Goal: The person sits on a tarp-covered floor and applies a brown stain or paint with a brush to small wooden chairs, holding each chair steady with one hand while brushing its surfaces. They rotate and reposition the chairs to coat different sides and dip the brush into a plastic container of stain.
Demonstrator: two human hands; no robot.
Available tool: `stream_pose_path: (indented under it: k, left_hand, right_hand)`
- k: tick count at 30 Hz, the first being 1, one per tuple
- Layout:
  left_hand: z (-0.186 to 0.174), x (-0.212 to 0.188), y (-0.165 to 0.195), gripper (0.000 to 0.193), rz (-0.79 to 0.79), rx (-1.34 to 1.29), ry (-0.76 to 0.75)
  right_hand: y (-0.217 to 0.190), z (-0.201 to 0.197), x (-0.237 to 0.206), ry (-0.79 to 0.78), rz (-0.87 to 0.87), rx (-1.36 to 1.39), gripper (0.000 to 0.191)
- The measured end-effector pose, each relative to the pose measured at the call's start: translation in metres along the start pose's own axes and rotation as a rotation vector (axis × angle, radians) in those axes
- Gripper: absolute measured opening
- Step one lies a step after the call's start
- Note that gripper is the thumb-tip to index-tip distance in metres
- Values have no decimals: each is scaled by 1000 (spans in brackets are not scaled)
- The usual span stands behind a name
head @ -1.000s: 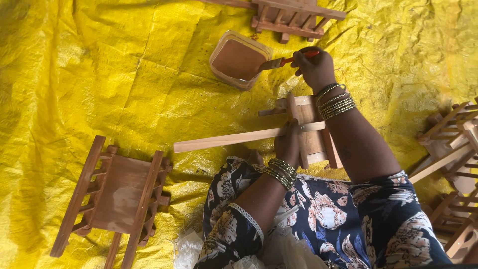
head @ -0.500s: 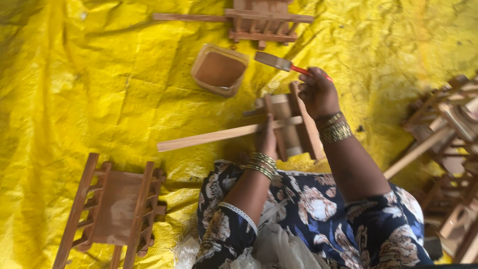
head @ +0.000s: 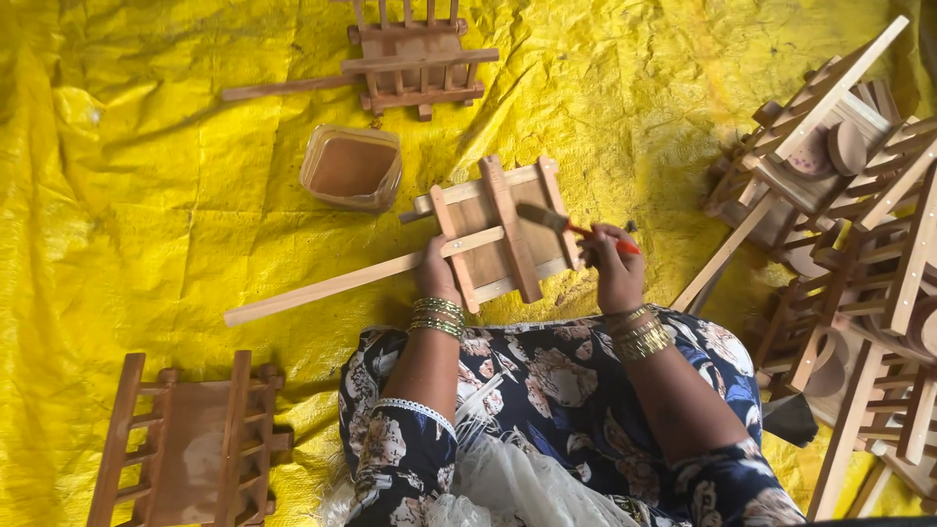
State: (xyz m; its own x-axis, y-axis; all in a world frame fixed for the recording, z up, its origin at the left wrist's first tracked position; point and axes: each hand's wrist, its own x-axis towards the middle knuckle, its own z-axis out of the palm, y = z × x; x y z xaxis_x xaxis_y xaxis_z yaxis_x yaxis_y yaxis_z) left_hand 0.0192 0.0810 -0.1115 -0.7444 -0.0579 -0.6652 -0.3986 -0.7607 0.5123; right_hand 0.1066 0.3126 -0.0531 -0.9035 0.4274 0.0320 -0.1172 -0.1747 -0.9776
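A small unpainted wooden cart frame (head: 493,234) with a long handle stick lies on the yellow tarp just in front of my lap. My left hand (head: 436,276) grips it at the left slat where the stick meets the frame. My right hand (head: 613,268) holds a red-handled paintbrush (head: 561,223) whose bristles rest on the frame's right side. A plastic tub of brown paint (head: 350,168) stands on the tarp just beyond the frame, to its left.
A brown painted cart (head: 193,442) lies at the lower left, another painted cart (head: 410,59) at the top. A pile of unpainted carts and wheels (head: 847,234) fills the right side. The yellow tarp (head: 146,195) covers the floor.
My right hand has brought the brush back from the paint tub onto the frame. The frame has been turned and now lies flat, facing up, with my left hand still on it.
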Motion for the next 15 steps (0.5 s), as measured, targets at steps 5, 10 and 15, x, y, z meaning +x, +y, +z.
stream_pose_path:
  k: [5,10,15]
  left_hand:
    - [-2,5,20,29,53,-42,-42]
    - [-7,2,27,30,131,36,46]
    - [-10,3,27,30,88,34,83]
  right_hand:
    - [-3,39,31,36,3,-50,29]
    - [7,40,11,-98,-85,-432,24]
    - [-16,-2,-38,-248,-92,-852,22]
